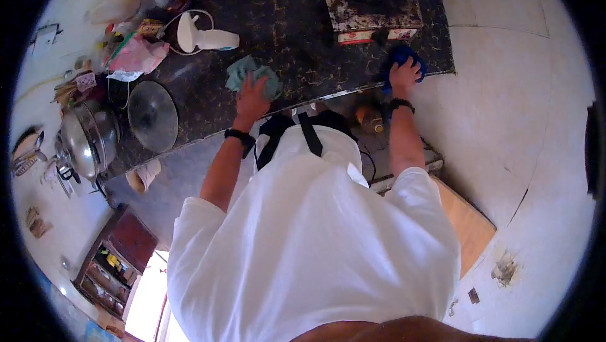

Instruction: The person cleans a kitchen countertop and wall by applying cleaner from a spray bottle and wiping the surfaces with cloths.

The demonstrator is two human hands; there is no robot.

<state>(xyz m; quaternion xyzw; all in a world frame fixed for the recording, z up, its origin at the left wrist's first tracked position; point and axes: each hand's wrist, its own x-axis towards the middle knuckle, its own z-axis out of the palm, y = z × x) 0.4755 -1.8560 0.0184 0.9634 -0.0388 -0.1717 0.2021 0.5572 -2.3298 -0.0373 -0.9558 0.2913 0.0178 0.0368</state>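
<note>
My left hand (pixel 252 100) rests on a crumpled grey-green cloth (pixel 243 72), its fingers bent over the fabric on the dark counter (pixel 284 39). A dark blue cloth (pixel 396 58) is bunched under my right hand (pixel 404 77) at the counter's right end, and my fingers curl over it. Just beyond that cloth stands a stained gas stove (pixel 372 1) with a red and white front strip. Parts of both cloths are hidden beneath my fingers.
Left of my left hand lie a white handheld appliance (pixel 205 36) with a cord, a round glass lid (pixel 153 117) and a metal pot (pixel 91 137). Bottles and a pink bag (pixel 140 55) crowd the wall side. A wooden board (pixel 464 222) leans low at right.
</note>
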